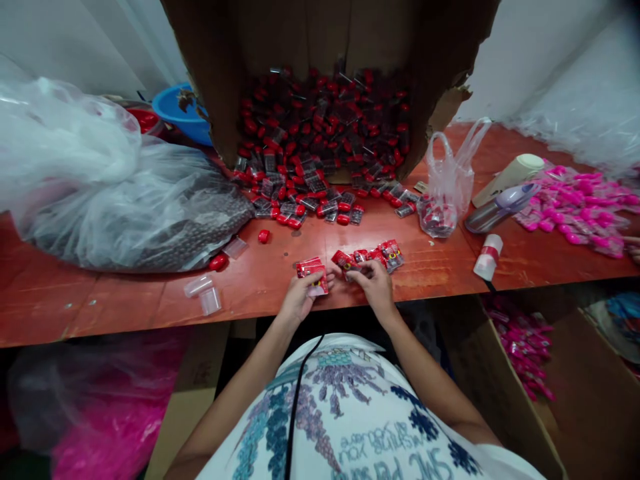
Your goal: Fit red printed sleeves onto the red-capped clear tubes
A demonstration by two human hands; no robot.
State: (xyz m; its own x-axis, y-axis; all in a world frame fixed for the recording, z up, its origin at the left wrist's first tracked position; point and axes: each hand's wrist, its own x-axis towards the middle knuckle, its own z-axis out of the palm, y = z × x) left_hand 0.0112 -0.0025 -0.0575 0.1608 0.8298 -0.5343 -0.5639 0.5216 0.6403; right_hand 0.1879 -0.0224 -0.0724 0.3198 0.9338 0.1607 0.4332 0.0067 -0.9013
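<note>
Near the front edge of the table, my left hand [301, 295] is closed on a small fan of red printed cards [311, 268]. My right hand [376, 285] pinches a small red-topped pack [343, 260] just to the right of those cards. Beyond its fingers lies a short row of similar red packs [391, 253] with yellow eye-like prints. Fingers partly hide the held pack, so its details are unclear. A loose red cap [264, 236] lies farther left, and small clear plastic cases [211, 301] rest by the table's front edge.
A torn cardboard box [445, 110] on its side spills many red-capped containers [320, 180] onto the red table [430, 272]. At left sits a big plastic sack [135, 207] before a blue basin [183, 113]. A plastic bag [445, 193], bottle [500, 208] and pink packs [580, 207] are right.
</note>
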